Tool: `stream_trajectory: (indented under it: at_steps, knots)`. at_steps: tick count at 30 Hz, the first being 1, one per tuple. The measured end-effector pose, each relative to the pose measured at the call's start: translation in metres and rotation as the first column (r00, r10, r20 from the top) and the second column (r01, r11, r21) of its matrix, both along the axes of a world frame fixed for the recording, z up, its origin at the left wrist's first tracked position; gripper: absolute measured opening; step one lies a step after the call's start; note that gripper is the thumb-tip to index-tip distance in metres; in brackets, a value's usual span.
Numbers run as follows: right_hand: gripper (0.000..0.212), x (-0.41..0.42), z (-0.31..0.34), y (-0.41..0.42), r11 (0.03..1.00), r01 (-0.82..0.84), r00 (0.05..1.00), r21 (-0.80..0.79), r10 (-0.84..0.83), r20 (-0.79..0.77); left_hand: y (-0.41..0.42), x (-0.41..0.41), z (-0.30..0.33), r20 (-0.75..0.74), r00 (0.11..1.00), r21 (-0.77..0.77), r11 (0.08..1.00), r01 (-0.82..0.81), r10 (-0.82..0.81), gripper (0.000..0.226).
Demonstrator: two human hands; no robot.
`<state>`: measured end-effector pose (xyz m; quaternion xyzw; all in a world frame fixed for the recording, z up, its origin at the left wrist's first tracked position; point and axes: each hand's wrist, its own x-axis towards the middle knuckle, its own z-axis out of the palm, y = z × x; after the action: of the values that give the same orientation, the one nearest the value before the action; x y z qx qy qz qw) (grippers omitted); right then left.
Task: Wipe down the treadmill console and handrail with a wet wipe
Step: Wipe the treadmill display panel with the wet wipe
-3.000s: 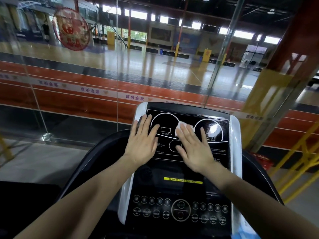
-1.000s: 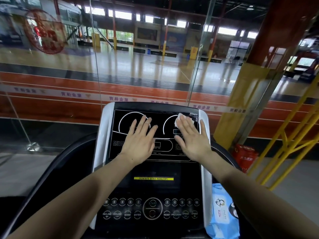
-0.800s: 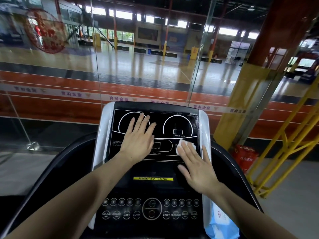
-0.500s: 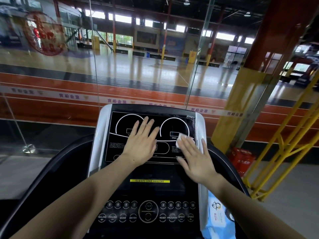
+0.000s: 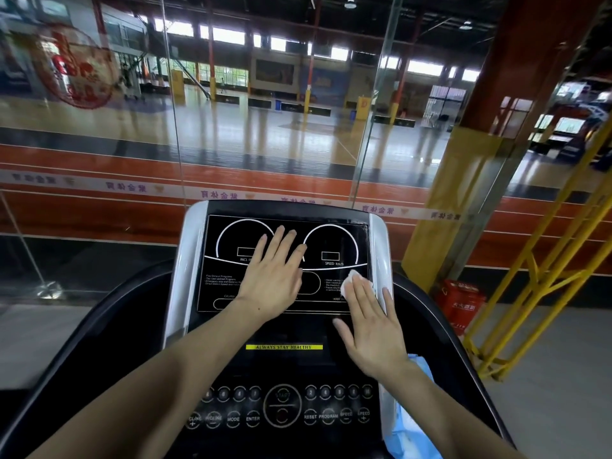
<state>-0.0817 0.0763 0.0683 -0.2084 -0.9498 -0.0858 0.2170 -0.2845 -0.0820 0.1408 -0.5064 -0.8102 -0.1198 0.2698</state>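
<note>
Now sliding lower and further right than half a second ago: right hand [image 5: 371,329] with the white wet wipe [image 5: 351,282], gone from beneath the speed dial down to the display panel's lower right corner. Left hand [image 5: 273,276] staying flat where it was, between the two dial outlines.

Nearest, below both wrists: sitting dark and blurred, the button panel [image 5: 281,409] with its START ring and rows of round keys. Just right of the right wrist, peeking out beside the silver trim, a blue wipes pack [image 5: 419,369]. Just behind the right thumb, showing a yellow strip [image 5: 284,347] reading ALWAYS STAY HEALTHY.

Pressing the wipe flat against the treadmill console [image 5: 225,260], right fingers [image 5: 361,298] extended and slightly spread, not curled around it; wipe bunching out beyond the fingertips, little finger lying over the silver side trim [image 5: 381,246]. Left fingers [image 5: 281,240] also straight and slightly apart, palm down on the black glass, holding nothing, tips reaching up between the incline and speed arcs.

Curving away to either side of the hands, the black handrail [image 5: 109,313]. Beyond the fingertips, standing behind the console, glass panels [image 5: 265,144], with an orange track and a sports hall floor showing through; off right of the right hand, a red crate [image 5: 460,301] and yellow railing [image 5: 543,276].
</note>
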Motion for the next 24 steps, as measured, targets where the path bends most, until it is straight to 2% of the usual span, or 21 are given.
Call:
stream_trajectory:
  at_steps: [5, 11, 17, 24]
  knots:
    - [0.080, -0.033, 0.033, 0.012, 0.995, 0.084, 0.996, 0.045, -0.084, 0.015, 0.003, -0.002, 0.006, -0.006, 1.000, 0.007, 1.000, 0.008, -0.008, 0.055]
    - [0.085, -0.077, 0.085, 0.027, 0.974, 0.226, 0.974, 0.007, -0.226, 0.005, 0.002, -0.002, 0.003, -0.013, 1.000, 0.009, 1.000, 0.010, -0.010, 0.054]
    - [0.075, -0.069, 0.072, 0.031, 0.988, 0.151, 0.987, -0.034, -0.153, -0.052, -0.006, -0.006, 0.000, -0.020, 1.000, 0.005, 1.000, 0.017, -0.017, 0.053]
    - [0.067, -0.020, 0.016, 0.004, 0.997, 0.054, 0.994, -0.062, -0.059, -0.087, -0.020, 0.001, -0.020, -0.015, 1.000, -0.004, 1.000, 0.009, -0.009, 0.052]
